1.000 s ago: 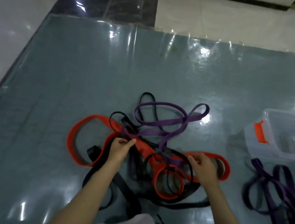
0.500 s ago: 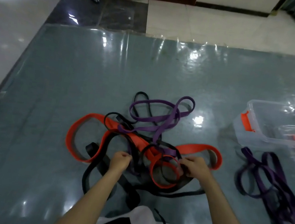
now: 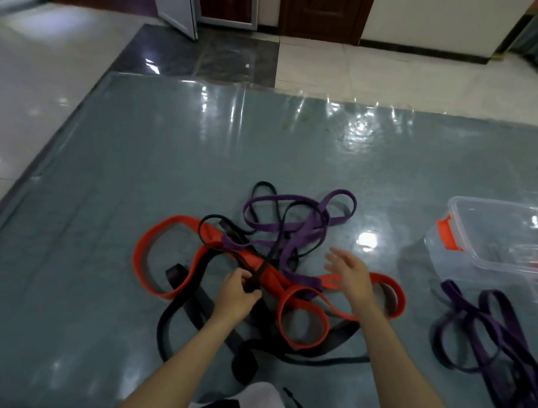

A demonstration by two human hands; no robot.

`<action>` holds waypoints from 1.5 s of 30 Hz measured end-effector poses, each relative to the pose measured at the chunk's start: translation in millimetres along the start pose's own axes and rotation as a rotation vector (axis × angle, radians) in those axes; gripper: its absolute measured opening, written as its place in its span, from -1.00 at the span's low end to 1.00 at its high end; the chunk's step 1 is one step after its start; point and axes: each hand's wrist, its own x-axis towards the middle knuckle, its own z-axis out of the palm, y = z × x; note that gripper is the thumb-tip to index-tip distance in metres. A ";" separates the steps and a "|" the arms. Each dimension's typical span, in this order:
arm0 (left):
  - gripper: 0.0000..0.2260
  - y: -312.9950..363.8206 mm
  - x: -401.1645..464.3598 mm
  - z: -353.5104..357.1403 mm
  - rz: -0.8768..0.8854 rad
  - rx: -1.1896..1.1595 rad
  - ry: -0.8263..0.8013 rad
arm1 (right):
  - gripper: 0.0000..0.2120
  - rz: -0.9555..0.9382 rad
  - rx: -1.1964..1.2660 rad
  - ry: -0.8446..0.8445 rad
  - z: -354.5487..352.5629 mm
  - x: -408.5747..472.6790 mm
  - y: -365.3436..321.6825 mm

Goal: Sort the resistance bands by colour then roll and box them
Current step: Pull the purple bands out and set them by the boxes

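On the floor mat (image 3: pixel 125 183), the left hand (image 3: pixel 235 297) pinches a thin black band (image 3: pixel 277 236) in a closed grip, lifting it to free it from the tangle of red bands (image 3: pixel 185 226) and purple ones. The right hand (image 3: pixel 352 279) hovers open, holding nothing. Sorted purple bands (image 3: pixel 497 339) wait beside the clear box (image 3: pixel 471 256).

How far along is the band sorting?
Early. Some purple bands already lie apart beside the clear box. The left hand grips a black band from the tangled pile; the right hand hovers open. Red bands remain tangled; nothing looks rolled or boxed.
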 end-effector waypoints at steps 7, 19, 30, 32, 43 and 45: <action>-0.84 16.1 1.6 16.3 0.201 -0.041 0.024 | -0.61 -0.022 -0.721 -0.138 -20.5 -37.3 80.8; -0.60 21.1 -14.0 33.7 0.568 0.599 -0.019 | -0.87 -0.454 -0.823 -0.148 -18.2 -56.5 74.2; -0.47 2.1 -10.5 31.2 0.338 0.816 -0.246 | -0.88 -0.363 -0.633 -0.147 -16.3 -59.2 85.9; -0.48 -0.1 -10.5 30.7 0.382 0.836 -0.241 | -0.82 -0.328 -0.642 -0.088 -23.4 -48.7 85.0; -0.53 13.7 -3.9 43.9 0.633 1.086 -0.287 | -0.61 -0.287 -0.751 -0.190 9.8 -2.8 67.0; -0.61 12.5 3.3 36.3 0.632 1.068 -0.257 | -0.74 -0.273 -0.772 -0.099 7.7 1.0 66.1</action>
